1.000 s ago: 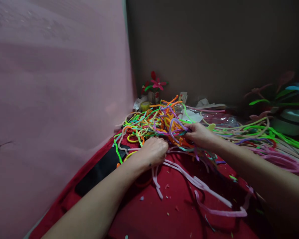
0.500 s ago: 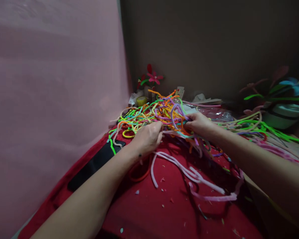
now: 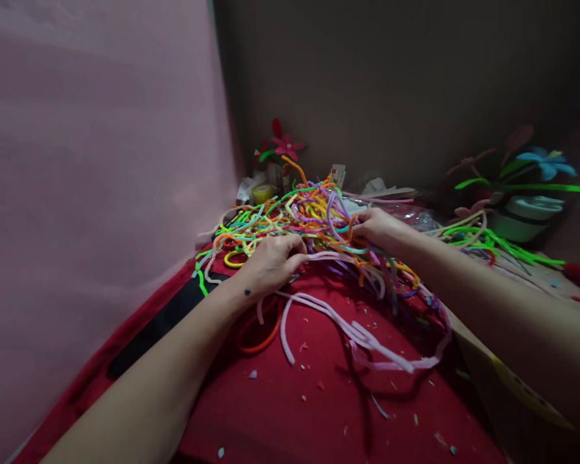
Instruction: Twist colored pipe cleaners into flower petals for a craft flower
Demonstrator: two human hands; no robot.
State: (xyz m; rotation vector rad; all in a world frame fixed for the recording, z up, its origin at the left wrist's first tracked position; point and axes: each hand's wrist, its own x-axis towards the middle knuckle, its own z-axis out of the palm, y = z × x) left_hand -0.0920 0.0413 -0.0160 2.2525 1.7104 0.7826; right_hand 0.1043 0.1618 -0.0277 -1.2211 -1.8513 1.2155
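Observation:
A tangled heap of pipe cleaners (image 3: 314,209) in many colours lies on a red cloth (image 3: 319,412). At its near edge my left hand (image 3: 276,261) is closed in a pinch on a pale pink pipe cleaner (image 3: 331,256), which runs right into the tangle. My right hand (image 3: 379,227) grips the heap's right side, its fingers closed around pipe cleaners, an orange one among them; its fingertips are partly hidden. More pale pink lengths (image 3: 338,316) lie loose on the cloth below my hands, and a red loop (image 3: 261,345) sits by my left wrist.
A black flat object (image 3: 145,328) lies under my left forearm. Behind the heap stand a yellow tape roll (image 3: 263,193) and a pink flower (image 3: 288,147). At right are a pale pot (image 3: 526,218), a blue flower (image 3: 547,164) and green pipe cleaners (image 3: 502,245). Small scraps dot the cloth.
The view has shifted a little to the right. My hands have moved slightly farther apart, and the pale pink pipe cleaner between my left hand and the heap shows more clearly.

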